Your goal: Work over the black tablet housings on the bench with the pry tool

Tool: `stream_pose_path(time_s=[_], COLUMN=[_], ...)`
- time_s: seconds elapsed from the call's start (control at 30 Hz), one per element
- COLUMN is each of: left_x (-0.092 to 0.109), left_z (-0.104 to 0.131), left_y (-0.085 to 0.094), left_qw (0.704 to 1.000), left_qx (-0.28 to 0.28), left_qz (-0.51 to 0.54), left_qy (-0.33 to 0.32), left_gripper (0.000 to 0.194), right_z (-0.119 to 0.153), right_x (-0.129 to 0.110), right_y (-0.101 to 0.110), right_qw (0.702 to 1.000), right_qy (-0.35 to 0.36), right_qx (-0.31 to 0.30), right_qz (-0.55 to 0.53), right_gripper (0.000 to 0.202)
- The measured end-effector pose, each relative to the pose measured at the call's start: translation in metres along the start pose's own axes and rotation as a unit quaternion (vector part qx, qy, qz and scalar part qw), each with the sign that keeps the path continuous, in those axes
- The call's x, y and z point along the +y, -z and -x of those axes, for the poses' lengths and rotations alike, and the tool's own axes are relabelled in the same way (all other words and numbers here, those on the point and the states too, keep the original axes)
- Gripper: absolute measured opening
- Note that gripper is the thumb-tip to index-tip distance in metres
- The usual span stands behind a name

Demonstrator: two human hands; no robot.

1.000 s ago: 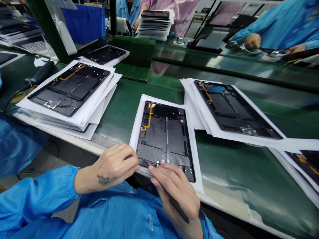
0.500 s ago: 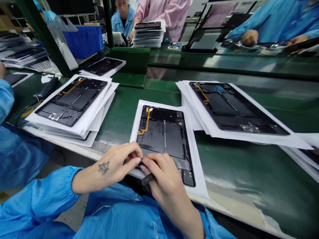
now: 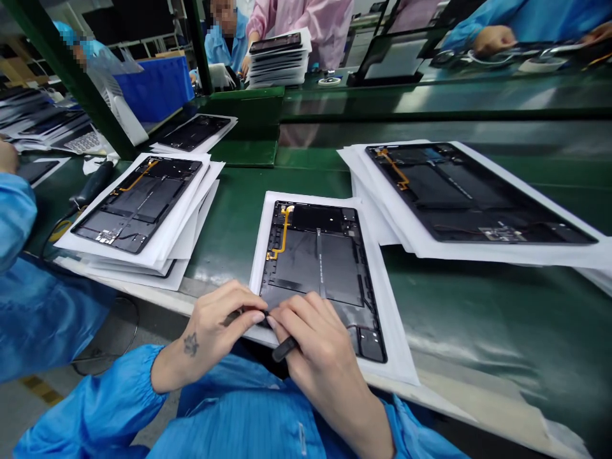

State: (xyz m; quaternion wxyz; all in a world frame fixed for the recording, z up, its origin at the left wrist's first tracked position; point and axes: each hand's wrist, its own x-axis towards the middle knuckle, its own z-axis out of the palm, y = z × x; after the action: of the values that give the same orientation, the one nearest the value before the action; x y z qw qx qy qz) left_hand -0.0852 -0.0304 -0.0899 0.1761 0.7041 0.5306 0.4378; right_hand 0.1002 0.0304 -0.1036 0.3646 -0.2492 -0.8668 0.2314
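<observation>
An opened tablet shell [image 3: 306, 264] with an orange flex cable [image 3: 285, 233] lies on a white sheet [image 3: 399, 344] at the table's front edge. At its lower left corner my left hand [image 3: 215, 331] pinches thumb and forefinger together; what sits between the tips is too small to make out. My right hand [image 3: 320, 344] meets it there, fingers curled round a dark tool [image 3: 285, 349] whose thick end sticks out below the fingers. The lower left part of the shell is hidden behind both hands.
Stacks of tablet shells on white sheets stand at left [image 3: 138, 204] and right [image 3: 478, 197]. Another shell [image 3: 196, 132] lies behind the left stack. A black-handled tool [image 3: 94, 183] is at far left, near a co-worker's blue sleeve [image 3: 16, 210]. Other people are across the green bench [image 3: 306, 175].
My left hand has shifted slightly left and down, its fingertips still by the shell's lower left corner. The view has shifted a little. The right hand still holds the dark tool.
</observation>
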Motion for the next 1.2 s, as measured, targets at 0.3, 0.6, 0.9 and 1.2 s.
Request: stream_pose_path(time_s=[0.3, 0.6, 0.9, 1.2], left_x=[0.003, -0.005, -0.001, -0.002], left_z=[-0.005, -0.001, -0.009, -0.004], left_y=[0.004, 0.007, 0.012, 0.021], left_qw=[0.999, 0.983, 0.951, 0.947], left_qx=[-0.046, -0.062, -0.114, -0.086], left_qz=[-0.005, -0.151, -0.250, -0.254], left_qy=[0.023, -0.086, -0.141, -0.176], left_gripper=[0.006, 0.008, 0.013, 0.016], right_z=[-0.002, 0.002, 0.002, 0.000], right_x=[-0.004, 0.001, 0.000, -0.002], right_y=[0.000, 0.009, 0.010, 0.007], right_qw=[0.998, 0.998, 0.992, 0.980], right_qy=[0.019, 0.056, 0.083, 0.113], right_qx=[-0.009, -0.013, -0.013, -0.034], right_qz=[0.056, 0.032, 0.095, 0.159], right_gripper=[0.022, 0.028, 0.038, 0.041])
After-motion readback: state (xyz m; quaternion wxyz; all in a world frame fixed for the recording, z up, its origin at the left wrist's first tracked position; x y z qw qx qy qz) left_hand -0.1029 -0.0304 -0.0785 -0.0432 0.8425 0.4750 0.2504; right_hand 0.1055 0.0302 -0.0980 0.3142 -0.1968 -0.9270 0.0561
